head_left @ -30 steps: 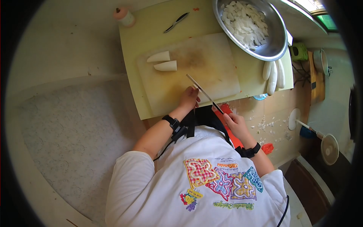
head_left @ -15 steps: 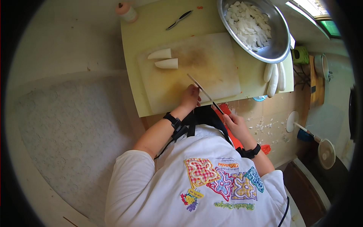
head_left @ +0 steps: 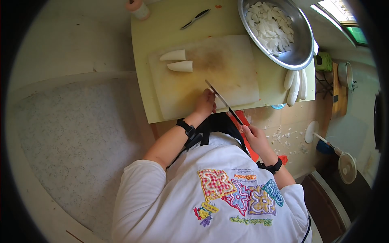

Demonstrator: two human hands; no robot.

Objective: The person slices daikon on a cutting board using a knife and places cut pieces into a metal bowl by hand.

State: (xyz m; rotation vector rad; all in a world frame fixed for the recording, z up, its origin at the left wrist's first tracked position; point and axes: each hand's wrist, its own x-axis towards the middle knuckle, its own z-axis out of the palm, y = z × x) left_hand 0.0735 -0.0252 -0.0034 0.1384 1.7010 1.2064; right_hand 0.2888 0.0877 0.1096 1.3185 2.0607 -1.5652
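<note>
My right hand (head_left: 256, 137) is wrapped around the dark handle of a kitchen knife (head_left: 220, 97), whose blade slants up and left over the front of the cutting board (head_left: 239, 60). Close beside the blade, at the board's near edge, my left hand (head_left: 206, 103) is closed with curled fingers; whatever it holds is hidden. Two tapered pieces of peeled white radish lie farther back on the board, an upper radish piece (head_left: 173, 55) and a lower radish piece (head_left: 180, 66), their cut ends facing right.
A steel bowl (head_left: 300, 60) with many white slices stands at the table's back right. Several peeled radishes (head_left: 294, 90) lie at the right edge. Behind the board are a peeler (head_left: 195, 19) and a pink-topped bottle (head_left: 138, 9). White scraps litter the floor (head_left: 289, 121).
The view has shifted slightly. Both hands and the knife stay in nearly the same position, and the radish pieces lie where they were on the board.
</note>
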